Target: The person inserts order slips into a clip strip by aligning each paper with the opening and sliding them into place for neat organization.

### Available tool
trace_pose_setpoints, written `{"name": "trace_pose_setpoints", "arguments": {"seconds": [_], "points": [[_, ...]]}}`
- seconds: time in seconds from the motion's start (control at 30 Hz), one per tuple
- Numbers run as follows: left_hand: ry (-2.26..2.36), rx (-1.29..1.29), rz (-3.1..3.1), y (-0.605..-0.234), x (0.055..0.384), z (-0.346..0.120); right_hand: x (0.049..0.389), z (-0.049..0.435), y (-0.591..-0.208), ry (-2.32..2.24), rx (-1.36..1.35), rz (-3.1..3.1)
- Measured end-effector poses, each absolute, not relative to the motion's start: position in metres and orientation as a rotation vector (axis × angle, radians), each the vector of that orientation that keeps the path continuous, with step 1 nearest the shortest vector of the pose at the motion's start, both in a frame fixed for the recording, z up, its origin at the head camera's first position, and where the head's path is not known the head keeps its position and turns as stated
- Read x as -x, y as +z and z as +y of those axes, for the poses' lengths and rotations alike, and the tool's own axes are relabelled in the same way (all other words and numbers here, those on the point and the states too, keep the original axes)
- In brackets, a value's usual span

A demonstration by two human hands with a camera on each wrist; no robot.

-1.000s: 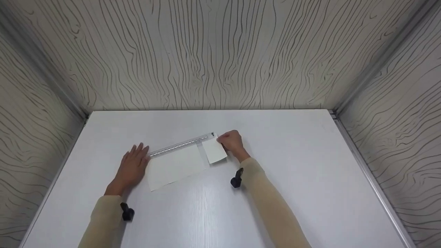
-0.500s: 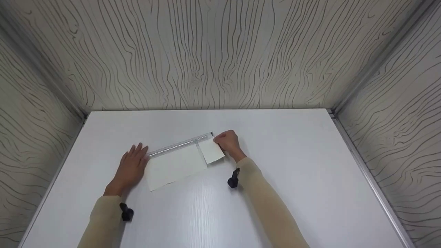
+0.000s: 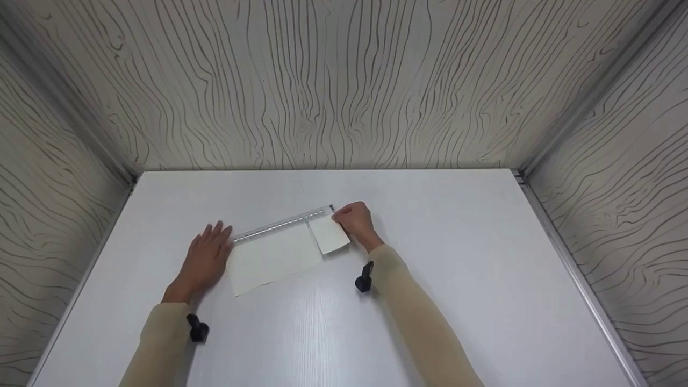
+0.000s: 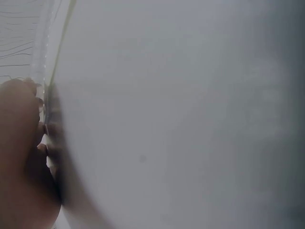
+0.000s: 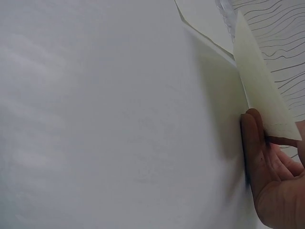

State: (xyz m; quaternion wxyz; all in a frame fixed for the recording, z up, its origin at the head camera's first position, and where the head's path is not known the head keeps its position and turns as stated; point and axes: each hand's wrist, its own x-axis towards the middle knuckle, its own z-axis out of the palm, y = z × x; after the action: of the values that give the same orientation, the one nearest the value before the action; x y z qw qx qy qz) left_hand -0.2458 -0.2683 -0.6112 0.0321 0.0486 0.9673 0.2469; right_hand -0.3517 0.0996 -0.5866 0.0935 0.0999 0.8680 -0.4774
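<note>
A large cream sheet of paper (image 3: pixel 274 260) lies aslant on the white table. Along its far edge runs a clear plastic strip (image 3: pixel 274 228), ruler-like, with a row of bright marks. My left hand (image 3: pixel 204 260) rests flat with fingers spread, its fingertips at the strip's left end and the sheet's left edge. At the other end, my right hand (image 3: pixel 356 221) pinches the upper right corner of a small cream paper piece (image 3: pixel 329 234) between thumb and fingers. In the right wrist view the small piece (image 5: pixel 262 86) stands tilted up off the table, its left edge beside the large sheet.
The white table (image 3: pixel 457 279) extends around the papers on all sides. Wood-grain panels (image 3: pixel 322 91) rise behind it and at both sides, with metal rails (image 3: pixel 586 293) along the edges. Small black devices (image 3: pixel 199 329) sit on both wrists.
My right hand has shifted slightly left with the small paper piece, narrowing the gap to the large sheet, and is nearly still over the last half second. The left hand stays in place.
</note>
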Motion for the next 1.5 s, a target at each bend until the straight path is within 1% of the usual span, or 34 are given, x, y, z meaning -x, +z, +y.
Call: {"name": "trace_pose_setpoints", "arguments": {"seconds": [0.53, 1.1, 1.5], "points": [[0.736, -0.116, 2.967, -0.6125, 0.2448, -0.2672, 0.3480, 0.0985, -0.5867, -1.401, -0.257, 2.623], [0.743, -0.148, 2.974, -0.6152, 0.2474, -0.2695, 0.3485, 0.0933, -0.5886, -1.420, -0.245, 2.632], [0.748, -0.133, 2.982, -0.6136, 0.2456, -0.2675, 0.3470, 0.0954, -0.5888, -1.410, -0.172, 2.674]]}}
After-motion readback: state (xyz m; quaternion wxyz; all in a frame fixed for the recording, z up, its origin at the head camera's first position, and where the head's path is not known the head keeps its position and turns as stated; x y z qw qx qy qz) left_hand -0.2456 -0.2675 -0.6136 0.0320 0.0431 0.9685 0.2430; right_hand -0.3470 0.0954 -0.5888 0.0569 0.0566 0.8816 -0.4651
